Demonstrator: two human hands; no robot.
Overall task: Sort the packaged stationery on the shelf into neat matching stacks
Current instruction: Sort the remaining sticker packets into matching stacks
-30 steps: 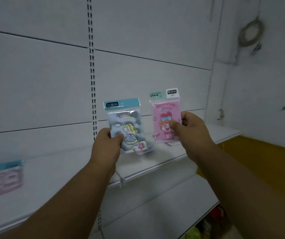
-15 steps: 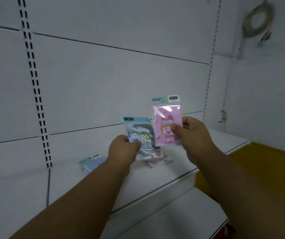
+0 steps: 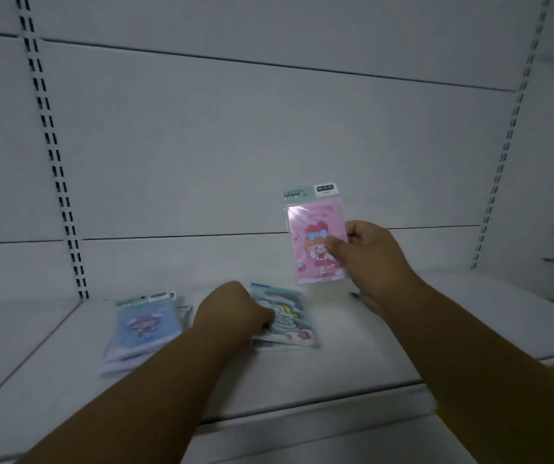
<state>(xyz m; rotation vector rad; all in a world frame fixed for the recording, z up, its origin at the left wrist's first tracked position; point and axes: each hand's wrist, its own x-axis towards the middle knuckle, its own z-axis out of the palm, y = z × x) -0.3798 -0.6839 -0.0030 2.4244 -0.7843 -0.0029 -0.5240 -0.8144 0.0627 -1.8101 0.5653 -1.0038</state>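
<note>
Head view. The left hand point(image 3: 235, 313) reaches forward and low over the white shelf point(image 3: 352, 356); its grip is closed on the left edge of a pale blue-green packet point(image 3: 285, 316) printed with a cartoon figure. This packet lies nearly flat, resting on or just above at least one more packet whose edge shows beneath it; the picture is too blurred to tell whether it touches that packet.

The right hand point(image 3: 366, 259) is raised above the shelf, to the right of the left hand. Its grip is closed on a pink packet point(image 3: 315, 242), thumb across the front and fingers behind the right edge. The pink packet is held upright, facing the camera, with a header card at its top and a cartoon girl with a blue bow on its face.

To the left of the left hand, a blue stack point(image 3: 145, 329) of similar packets lies flat on the shelf, header cards toward the back panel point(image 3: 268, 145); it is blurred. The stack and the blue-green packet are near each other but apart. Slotted uprights point(image 3: 58, 182) run down the back panel at either side.
</note>
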